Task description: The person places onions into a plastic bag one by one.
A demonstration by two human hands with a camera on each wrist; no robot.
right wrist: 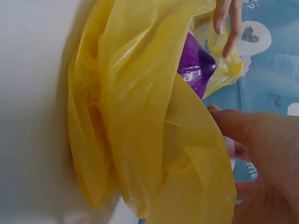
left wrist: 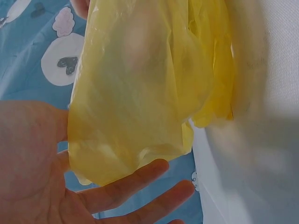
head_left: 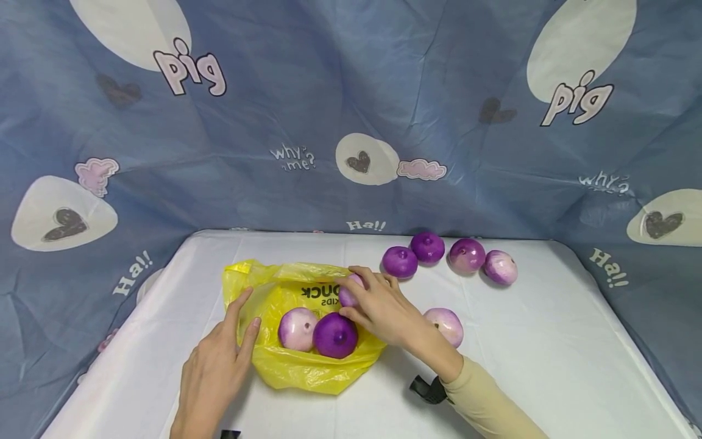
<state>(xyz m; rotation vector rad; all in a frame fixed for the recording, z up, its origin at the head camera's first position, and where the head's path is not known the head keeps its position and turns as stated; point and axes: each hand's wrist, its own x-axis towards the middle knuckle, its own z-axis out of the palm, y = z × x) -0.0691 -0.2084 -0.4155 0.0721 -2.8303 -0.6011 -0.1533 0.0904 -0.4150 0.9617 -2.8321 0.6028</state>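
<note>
A yellow plastic bag [head_left: 307,372] lies with its mouth spread, dark printing on its inner wall. Inside it a pale onion [head_left: 297,329] and a dark purple onion [head_left: 336,335] sit side by side. My right hand [head_left: 381,308] grips another purple onion [head_left: 349,291] over the bag's right part; in the right wrist view the bag's wall hides most of it. At the bag's left edge is my left hand [head_left: 216,360], its thumb and index finger spread at the rim. Straight fingers [left wrist: 135,184] of that hand extend beside the thin yellow film in the left wrist view.
Behind on the right, several onions stand on the white table [head_left: 548,366]: two purple ones [head_left: 400,262], a two-toned one [head_left: 466,255] and a whitish one [head_left: 501,267]. Another pale onion [head_left: 445,327] lies partly behind my right wrist. A blue printed cloth [head_left: 307,122] hangs behind.
</note>
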